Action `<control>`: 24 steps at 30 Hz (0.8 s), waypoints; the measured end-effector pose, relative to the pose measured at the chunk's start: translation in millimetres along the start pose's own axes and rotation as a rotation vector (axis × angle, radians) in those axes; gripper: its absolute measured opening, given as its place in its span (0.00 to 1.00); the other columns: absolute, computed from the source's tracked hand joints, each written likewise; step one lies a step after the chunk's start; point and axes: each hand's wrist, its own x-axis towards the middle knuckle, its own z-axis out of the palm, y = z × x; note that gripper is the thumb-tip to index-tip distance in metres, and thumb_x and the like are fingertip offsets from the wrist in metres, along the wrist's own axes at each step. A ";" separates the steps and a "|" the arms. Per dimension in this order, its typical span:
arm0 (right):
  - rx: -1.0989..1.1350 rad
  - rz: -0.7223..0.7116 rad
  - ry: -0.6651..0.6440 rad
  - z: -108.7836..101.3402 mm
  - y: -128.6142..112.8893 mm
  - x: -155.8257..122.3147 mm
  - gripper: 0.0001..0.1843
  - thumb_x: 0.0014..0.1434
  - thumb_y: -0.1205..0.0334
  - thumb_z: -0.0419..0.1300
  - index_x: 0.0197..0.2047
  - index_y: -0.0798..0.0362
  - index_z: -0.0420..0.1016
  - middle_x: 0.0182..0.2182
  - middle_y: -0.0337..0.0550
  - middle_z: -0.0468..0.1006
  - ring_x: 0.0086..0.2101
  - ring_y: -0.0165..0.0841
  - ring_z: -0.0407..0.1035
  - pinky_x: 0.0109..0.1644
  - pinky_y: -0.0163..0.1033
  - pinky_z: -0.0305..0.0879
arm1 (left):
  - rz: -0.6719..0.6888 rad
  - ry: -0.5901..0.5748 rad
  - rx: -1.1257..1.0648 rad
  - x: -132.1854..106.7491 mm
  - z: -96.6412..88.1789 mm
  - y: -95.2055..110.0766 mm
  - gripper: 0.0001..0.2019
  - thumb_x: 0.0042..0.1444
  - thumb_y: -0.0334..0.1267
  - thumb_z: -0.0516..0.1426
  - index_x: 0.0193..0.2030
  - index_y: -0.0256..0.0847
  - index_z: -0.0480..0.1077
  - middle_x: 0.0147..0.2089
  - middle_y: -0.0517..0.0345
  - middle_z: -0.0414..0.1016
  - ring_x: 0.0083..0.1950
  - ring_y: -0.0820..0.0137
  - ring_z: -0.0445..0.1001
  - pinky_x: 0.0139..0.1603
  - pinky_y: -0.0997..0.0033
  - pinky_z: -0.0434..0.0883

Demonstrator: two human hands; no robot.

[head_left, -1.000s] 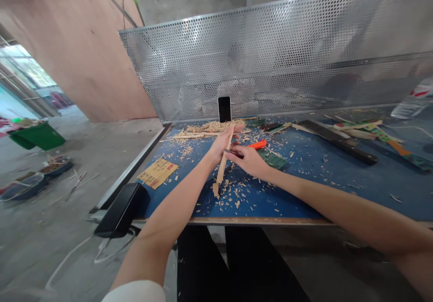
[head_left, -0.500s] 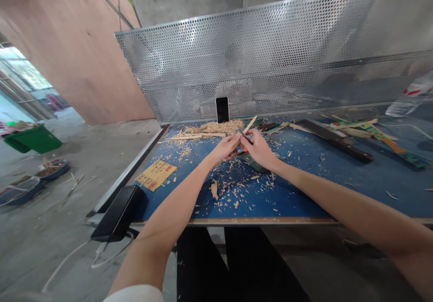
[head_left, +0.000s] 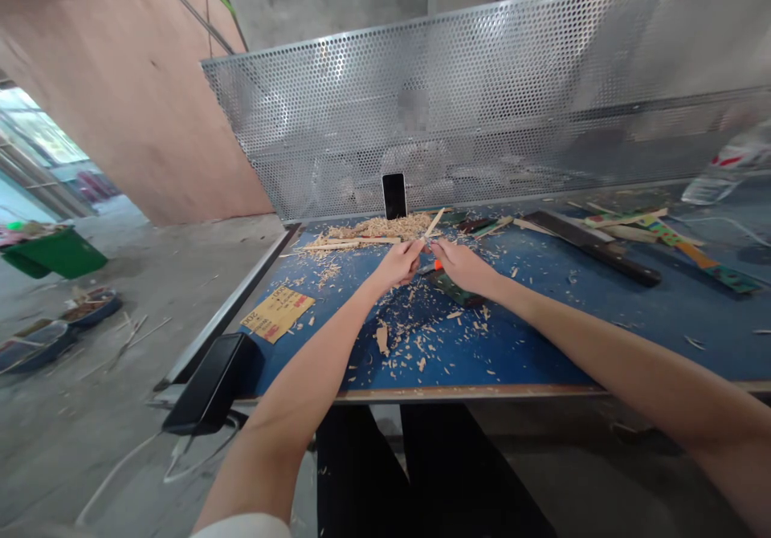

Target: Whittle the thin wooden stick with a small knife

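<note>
Over the middle of the bench, my left hand (head_left: 401,264) is closed around a thin, pale wooden stick (head_left: 434,223), whose free end points up and away from me. My right hand (head_left: 465,265) meets it with thumb and fingers pinched near the stick's lower part. Whatever is in that pinch is too small to make out. Below the hands an orange-and-grey tool (head_left: 438,265) shows partly. A dark green object (head_left: 454,291) lies under my right hand, partly covered. Wood chips (head_left: 415,337) are scattered around.
A perforated metal screen (head_left: 361,120) stands behind the bench, with a phone (head_left: 394,196) upright before it. Sandpaper (head_left: 278,314) and a black box (head_left: 210,381) are at left. A handsaw (head_left: 593,245), painted strips (head_left: 692,253) and a plastic bottle (head_left: 726,170) lie right.
My right hand has turned and its fingers have closed in beside the left. A dark strip seen between the hands is now hidden. The stick has shifted slightly left.
</note>
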 end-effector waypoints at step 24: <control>-0.023 0.100 0.192 -21.6 26.9 10.1 0.19 0.76 0.46 0.48 0.38 0.48 0.69 0.30 0.46 0.78 0.32 0.40 0.72 0.38 0.41 0.58 | -0.069 0.033 -0.150 1.3 -2.9 1.3 0.15 0.59 0.35 0.65 0.49 0.43 0.66 0.30 0.67 0.69 0.16 0.81 0.58 0.16 0.77 0.55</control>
